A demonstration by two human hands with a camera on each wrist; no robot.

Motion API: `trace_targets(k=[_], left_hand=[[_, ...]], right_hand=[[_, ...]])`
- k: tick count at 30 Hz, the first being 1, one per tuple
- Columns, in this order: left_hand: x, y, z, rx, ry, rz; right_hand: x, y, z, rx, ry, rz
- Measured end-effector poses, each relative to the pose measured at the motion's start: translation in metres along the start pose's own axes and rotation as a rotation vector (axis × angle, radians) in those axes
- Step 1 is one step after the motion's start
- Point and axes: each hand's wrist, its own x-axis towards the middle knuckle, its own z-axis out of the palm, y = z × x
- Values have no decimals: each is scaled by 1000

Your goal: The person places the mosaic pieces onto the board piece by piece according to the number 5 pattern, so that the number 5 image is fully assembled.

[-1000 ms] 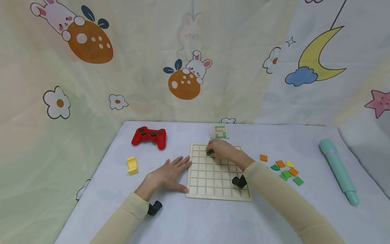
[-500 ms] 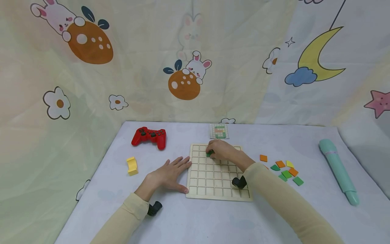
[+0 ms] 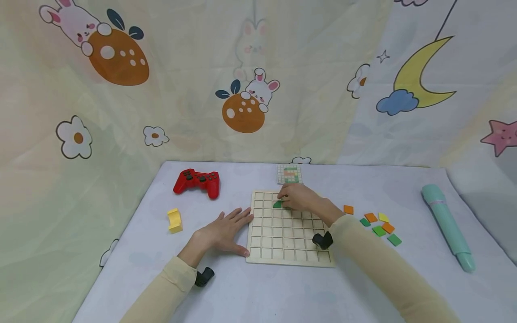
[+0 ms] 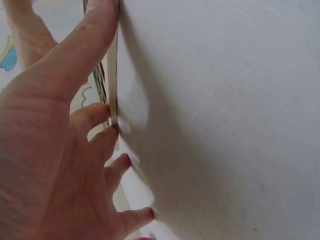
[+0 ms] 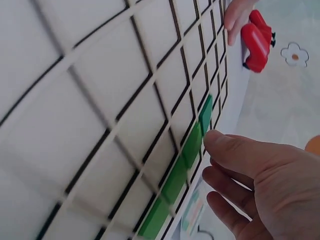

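Note:
A pale wooden grid board [image 3: 278, 242] lies on the table. My left hand [image 3: 222, 229] rests spread at its left edge, thumb and fingertips against the side. Over the top rows is my right hand [image 3: 300, 197], fingers loosely bent. In the right wrist view its thumb tip is beside a dark green rounded tile [image 5: 205, 116], and nothing shows gripped between thumb and fingers. Green tiles [image 5: 172, 186] continue the row in the grid. From the head, the hand covers most of that row; only the dark green tile [image 3: 277, 204] shows.
A small pattern card [image 3: 289, 173] lies behind the board. Loose orange, yellow and green tiles [image 3: 378, 230] are scattered to the right, near a mint-green tube-shaped object [image 3: 448, 226]. At left are a red game controller [image 3: 197, 182] and a yellow block [image 3: 175, 220].
My right hand has shifted slightly right, off the dark green tile, which now shows in the grid. The left hand has stayed at the board's edge.

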Motion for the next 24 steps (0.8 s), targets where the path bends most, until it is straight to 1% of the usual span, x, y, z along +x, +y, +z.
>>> trace_targets(k=[4,6,8,10,11,14,16,20,24], left_hand=[[1,1,1,-3,2,-9],[2,1,1,-5,2,-13],[2,1,1,-2,3,-16],[2,1,2,2,3,-15],[3,1,2,-1,1,-14],[3,2,2,2,-5,-10],[2,3,1,0,-10,-8],[1,4,0,-2,-11,-8],[0,3,-2,-5,-6,-7]], right_hand=[[-13,18,-4,13,-3,42],[-21,29,-6,24,-4,79],[-30,39,-8,42,-11,133],[-40,47,-10,86,-19,206],[-46,52,-10,113,-21,246],[-67,65,-14,171,-22,323],[-80,75,-15,172,-18,349],[-105,91,-17,173,-7,374],[-124,102,-17,191,18,373]])
